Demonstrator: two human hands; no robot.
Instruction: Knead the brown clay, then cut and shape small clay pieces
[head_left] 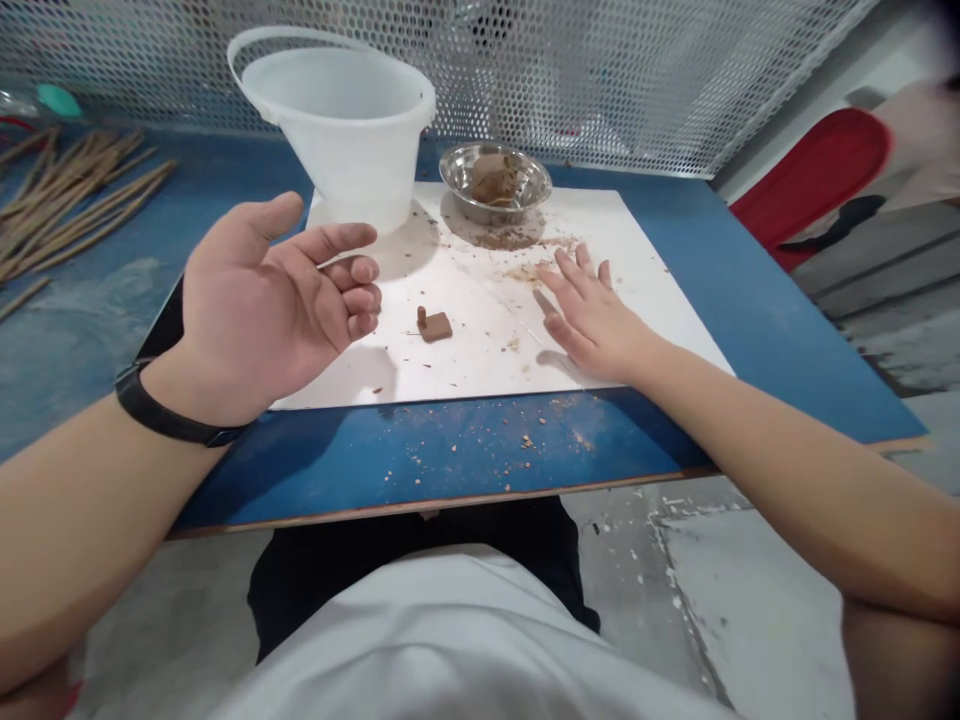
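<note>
My left hand (274, 295) is raised over the left edge of the white board (480, 370), palm up, with loosely curled fingers and nothing in it. My right hand (592, 315) reaches low over the board's right part, palm down and fingers spread. A small dark sliver (543, 301) shows by its thumb; I cannot tell whether they touch. Between the hands lies a small flat piece of brown clay (436, 327) with a short stub standing at its left corner. Behind, a metal bowl (531, 203) holds a brown clay lump (493, 178).
A white bucket (360, 160) stands at the board's back left. Thin sticks (82, 200) are piled on the blue table (750, 270) at the left. Crumbs (525, 445) litter the board and the front edge. A perforated metal screen (600, 90) closes the back.
</note>
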